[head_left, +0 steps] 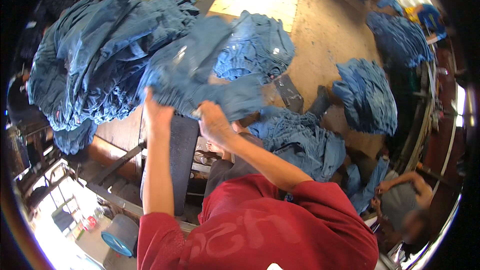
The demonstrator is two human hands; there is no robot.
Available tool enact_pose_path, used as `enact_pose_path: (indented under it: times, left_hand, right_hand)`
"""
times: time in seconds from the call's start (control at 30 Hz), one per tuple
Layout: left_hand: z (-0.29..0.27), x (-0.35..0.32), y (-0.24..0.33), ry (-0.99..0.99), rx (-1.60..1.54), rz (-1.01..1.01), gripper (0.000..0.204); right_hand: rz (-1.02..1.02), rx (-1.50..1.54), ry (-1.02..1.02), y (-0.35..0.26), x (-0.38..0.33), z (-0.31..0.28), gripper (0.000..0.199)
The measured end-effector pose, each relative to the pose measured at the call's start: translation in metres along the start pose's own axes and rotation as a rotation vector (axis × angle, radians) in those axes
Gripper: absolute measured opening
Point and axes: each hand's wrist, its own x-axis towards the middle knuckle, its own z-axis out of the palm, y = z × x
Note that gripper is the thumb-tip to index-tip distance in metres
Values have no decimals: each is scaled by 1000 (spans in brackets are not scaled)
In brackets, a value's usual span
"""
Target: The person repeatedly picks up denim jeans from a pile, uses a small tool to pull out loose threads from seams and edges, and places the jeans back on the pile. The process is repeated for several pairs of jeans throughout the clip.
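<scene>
My two arms reach forward and grip a pair of blue denim pants by its gathered waistband. My left hand is closed on the waistband's left end. On the right end, my right hand is closed too. The legs of the pants spread away from me, one to the far side and one to the right, blurred by motion. Just left of the pants rises a tall heap of denim garments. A smaller denim stack lies beyond them. Below my hands is a narrow black board.
More denim piles lie at right: a loose one, a folded stack and a farther stack. All rest on a wooden table. A co-worker at lower right handles denim. A blue-grey tub stands at lower left.
</scene>
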Motion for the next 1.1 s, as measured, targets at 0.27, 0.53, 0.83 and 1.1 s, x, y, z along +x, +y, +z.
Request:
enact_pose_path:
  times: [0.27, 0.53, 0.83, 1.1]
  left_hand:
    - [-156, -149, -30, 202, -43, 65, 51]
    - [-296, -264, 35, 465, 38, 70, 48]
    - [-337, -299, 57, 454, 82, 277, 47]
    - [-310, -304, 45, 1042, 608, 405, 64]
  right_hand:
    - [-171, -63, -278, -72, -148, -28, 22]
    - [-288, 505, -775, -159, -180, -11, 33]
    - [-101, -278, 16, -100, 35, 0, 90]
    - [-352, -215, -274, -64, 55, 36, 25]
